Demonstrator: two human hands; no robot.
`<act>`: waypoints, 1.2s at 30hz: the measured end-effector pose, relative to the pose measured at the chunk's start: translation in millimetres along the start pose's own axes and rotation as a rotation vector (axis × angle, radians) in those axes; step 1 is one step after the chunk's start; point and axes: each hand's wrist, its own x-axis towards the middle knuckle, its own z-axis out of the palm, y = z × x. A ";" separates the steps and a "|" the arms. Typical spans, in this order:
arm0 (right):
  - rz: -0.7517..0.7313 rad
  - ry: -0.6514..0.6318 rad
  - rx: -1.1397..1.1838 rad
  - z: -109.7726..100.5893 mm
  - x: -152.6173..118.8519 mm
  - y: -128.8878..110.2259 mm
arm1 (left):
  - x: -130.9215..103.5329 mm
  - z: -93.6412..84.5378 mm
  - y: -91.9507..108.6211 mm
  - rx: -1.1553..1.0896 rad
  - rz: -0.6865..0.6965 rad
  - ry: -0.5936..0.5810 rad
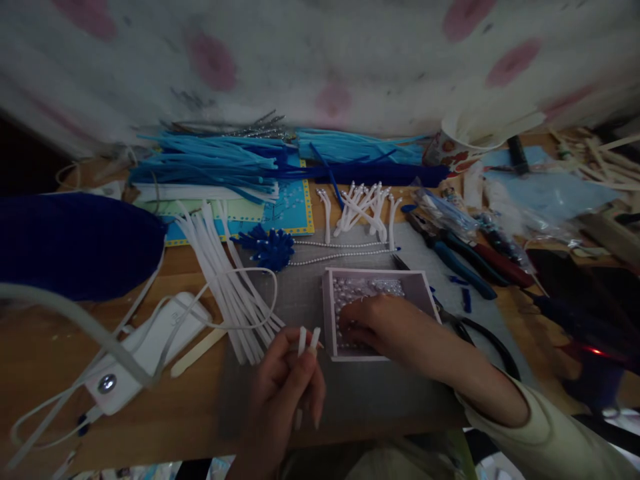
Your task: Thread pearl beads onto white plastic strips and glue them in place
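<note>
My left hand (290,383) is closed on white pipe cleaner pieces (302,341), whose two ends stick up between thumb and fingers. The fingers of my right hand (383,327) reach down into a pale box (327,317) of silvery pearl beads (350,288); the fingertips are hidden among the beads, so whether they pinch any cannot be made out. Beyond the box lie white stems with pearl tips (363,208), a string of small pearls (340,255) and a dark blue fuzzy bundle (270,247). Long white pipe cleaners (227,287) lie left of the box.
Blue pipe cleaners (210,163) are piled at the back, beside a paper cup (453,148). Pliers (463,267) and black-handled cutters (487,337) lie to the right. At the left are a white power strip (150,353), loose cables and a dark blue round object (75,245).
</note>
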 end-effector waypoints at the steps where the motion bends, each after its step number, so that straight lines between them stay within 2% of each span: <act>1: 0.011 -0.001 -0.020 1.2 0.4 1.4 | -0.1 0.2 0.2 0.000 0.005 -0.001; 9: 0.066 0.141 -0.017 6.4 0.0 10.7 | -3.6 -0.7 -3.5 0.027 0.074 -0.039; 12: 0.044 0.236 0.083 0.1 -8.1 8.9 | -9.8 7.6 -1.8 0.045 0.085 0.018; 14: 0.010 0.357 0.342 0.4 -19.5 4.3 | -17.0 18.3 0.2 0.068 0.099 0.050; 16: -0.058 0.453 0.816 7.8 -33.7 -3.5 | -26.0 31.7 1.4 0.095 0.119 0.042; 17: -0.099 0.460 1.084 14.0 -41.0 -8.3 | -30.9 38.7 1.4 0.103 0.123 0.027; 19: -0.169 0.377 1.504 28.8 -54.9 -18.6 | -40.9 52.1 0.1 0.104 0.125 -0.021; 22: -0.271 0.271 1.812 48.7 -73.4 -31.1 | -55.5 68.0 -3.8 0.086 0.114 -0.107; 26: -0.415 0.236 1.871 62.4 -92.1 -35.7 | -73.0 79.9 -8.2 0.121 0.092 -0.147; 31: -0.555 0.279 1.766 67.9 -105.7 -29.4 | -90.2 86.8 -7.6 0.198 0.112 -0.104; 33: -0.552 0.314 1.676 67.7 -111.6 -27.6 | -95.2 87.8 -5.9 0.240 0.125 -0.093; 36: -0.467 0.384 1.531 65.5 -122.0 -27.6 | -100.9 87.2 -4.1 0.334 0.180 -0.072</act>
